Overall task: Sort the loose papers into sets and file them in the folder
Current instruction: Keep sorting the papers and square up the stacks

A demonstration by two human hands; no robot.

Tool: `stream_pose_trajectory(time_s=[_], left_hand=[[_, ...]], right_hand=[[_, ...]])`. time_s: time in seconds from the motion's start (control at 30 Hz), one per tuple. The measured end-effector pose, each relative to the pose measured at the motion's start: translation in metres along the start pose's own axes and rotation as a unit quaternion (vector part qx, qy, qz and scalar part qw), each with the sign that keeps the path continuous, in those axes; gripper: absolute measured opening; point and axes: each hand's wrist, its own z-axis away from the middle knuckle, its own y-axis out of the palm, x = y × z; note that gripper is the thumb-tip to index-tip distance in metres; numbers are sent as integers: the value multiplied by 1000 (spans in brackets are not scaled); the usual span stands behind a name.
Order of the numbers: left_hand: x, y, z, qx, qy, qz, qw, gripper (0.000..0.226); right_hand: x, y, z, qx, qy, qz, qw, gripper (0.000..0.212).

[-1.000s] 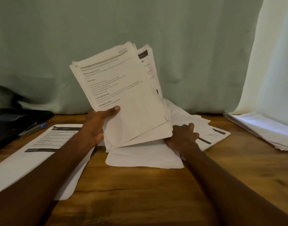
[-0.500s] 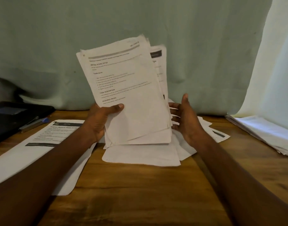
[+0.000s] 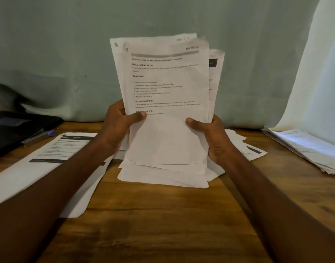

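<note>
Both hands grip one stack of papers (image 3: 166,103), held upright over the middle of the table (image 3: 163,224). Left hand (image 3: 118,124) curls round the stack's left edge, thumb pressed across the front page; right hand (image 3: 210,137) curls round the right edge, thumb on the front too. Front sheet printed, headings readable, edges uneven with a few pages sticking out right. Under the stack, loose sheets (image 3: 163,177) lie fanned mid-table. Printed page (image 3: 54,154) lies flat toward the left edge, partly under the left forearm. Pen (image 3: 38,137) just beyond it, beside a black folder (image 3: 16,126) at the far-left corner. Another paper pile (image 3: 311,149) sits at the right edge.
</note>
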Motion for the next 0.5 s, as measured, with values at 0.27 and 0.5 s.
stream_pose_trajectory(time_s=[0.27,0.5], left_hand=[[-12,0,-1,-44,36,20,998,44],[-16,-2,5,-33,32,18,999,37]], right_hand=[[11,9,1,36,-21,-36,998,37],[20,9,5,9,-47,-21,999,29]])
